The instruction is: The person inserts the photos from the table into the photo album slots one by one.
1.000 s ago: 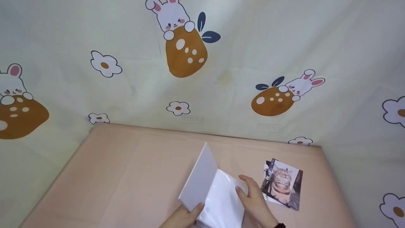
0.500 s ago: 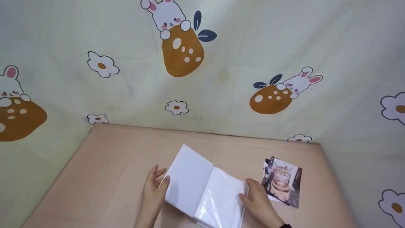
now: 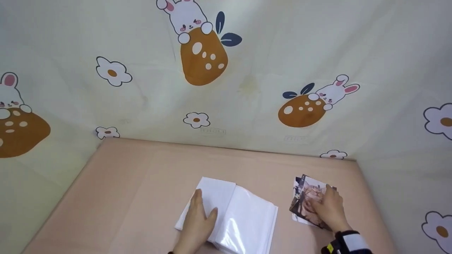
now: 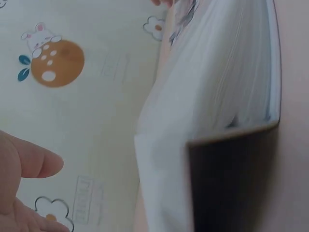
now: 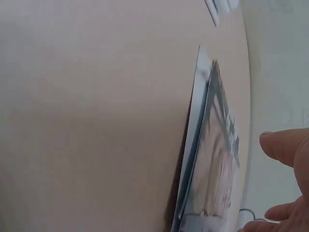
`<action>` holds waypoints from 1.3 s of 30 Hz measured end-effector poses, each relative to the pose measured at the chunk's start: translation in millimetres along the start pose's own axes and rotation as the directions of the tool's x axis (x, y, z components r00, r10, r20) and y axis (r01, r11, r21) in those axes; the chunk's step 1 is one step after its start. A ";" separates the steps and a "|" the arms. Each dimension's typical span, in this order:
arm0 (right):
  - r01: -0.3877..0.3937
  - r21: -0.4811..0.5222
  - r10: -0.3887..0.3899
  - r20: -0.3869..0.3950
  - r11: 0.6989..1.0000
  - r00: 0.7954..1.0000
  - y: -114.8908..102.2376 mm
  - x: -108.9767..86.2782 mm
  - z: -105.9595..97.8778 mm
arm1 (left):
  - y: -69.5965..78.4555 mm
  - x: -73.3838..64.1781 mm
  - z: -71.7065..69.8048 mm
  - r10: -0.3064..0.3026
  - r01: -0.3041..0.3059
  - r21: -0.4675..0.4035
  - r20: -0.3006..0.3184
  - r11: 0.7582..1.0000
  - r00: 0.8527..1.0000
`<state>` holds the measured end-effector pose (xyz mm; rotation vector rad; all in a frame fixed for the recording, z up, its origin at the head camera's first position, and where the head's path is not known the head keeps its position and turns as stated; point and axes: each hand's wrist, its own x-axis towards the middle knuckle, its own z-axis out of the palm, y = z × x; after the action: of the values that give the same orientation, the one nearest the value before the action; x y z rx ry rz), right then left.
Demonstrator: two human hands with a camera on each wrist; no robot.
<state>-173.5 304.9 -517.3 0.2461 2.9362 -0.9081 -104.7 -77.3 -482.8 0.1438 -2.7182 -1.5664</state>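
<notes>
A photo album [image 3: 247, 215] with blank clear-sleeved pages lies spread open on the table. My left hand [image 3: 197, 220] is over its white inside cover [image 3: 217, 192], fingers extended and thumb apart. From the side, the left wrist view shows the album's thick page block [image 4: 227, 67] and dark spine. To the right is a small stack of photos, with a cat photo [image 3: 309, 193] on top. My right hand [image 3: 332, 210] reaches over the stack's right side, thumb and fingers spread. In the right wrist view, the thumb [image 5: 285, 145] stands apart from the tilted-looking photo stack [image 5: 207, 179].
The table [image 3: 141, 197] has a pale pink-beige cover. A cream curtain [image 3: 247, 88] printed with rabbits and flowers hangs behind it and along both sides. A banded black-and-white cuff [image 3: 349, 241] is on the right wrist.
The album's raised cover has come down flat to the left. My left hand has moved onto that cover. My right hand has left the page edge and moved right over the photos.
</notes>
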 end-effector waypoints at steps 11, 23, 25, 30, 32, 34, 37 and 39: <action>-0.206 -0.053 0.207 0.026 0.977 0.978 23.8 23.6 -12.7 | 6.2 10.8 56.3 0.107 -0.114 0.053 0.123 0.992 0.987; -0.246 -0.081 0.248 0.014 0.966 0.969 23.7 23.1 -9.4 | 2.4 23.4 74.3 0.097 -0.121 0.229 0.115 0.966 0.989; -0.252 -0.054 0.252 0.001 0.966 0.968 22.2 23.1 -10.3 | 2.3 22.9 75.1 0.111 -0.137 0.265 0.109 0.955 0.988; -0.197 -0.009 0.196 -0.071 0.980 0.978 17.5 22.4 -18.2 | 2.9 21.1 75.3 0.136 -0.159 0.303 0.098 0.940 0.986; -0.159 -0.009 0.158 -0.094 0.987 0.983 13.3 22.0 -23.9 | 2.2 20.8 75.4 0.139 -0.161 0.302 0.093 0.939 0.986; -0.129 -0.017 0.127 -0.106 0.991 0.986 5.4 22.1 -30.6 | 0.9 20.9 75.6 0.143 -0.163 0.304 0.087 0.938 0.986; -0.080 -0.022 0.077 -0.107 0.997 0.991 -11.1 21.8 -42.1 | 0.0 21.0 75.6 0.145 -0.164 0.306 0.085 0.938 0.986; -0.043 -0.024 0.040 -0.111 0.999 0.993 -25.1 21.3 -49.4 | 0.2 20.9 74.9 0.142 -0.163 0.304 0.088 0.939 0.986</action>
<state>-199.1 315.3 -464.8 0.3663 3.0293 -0.8765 -129.0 -14.2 -521.3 -0.1194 -2.9258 -1.1169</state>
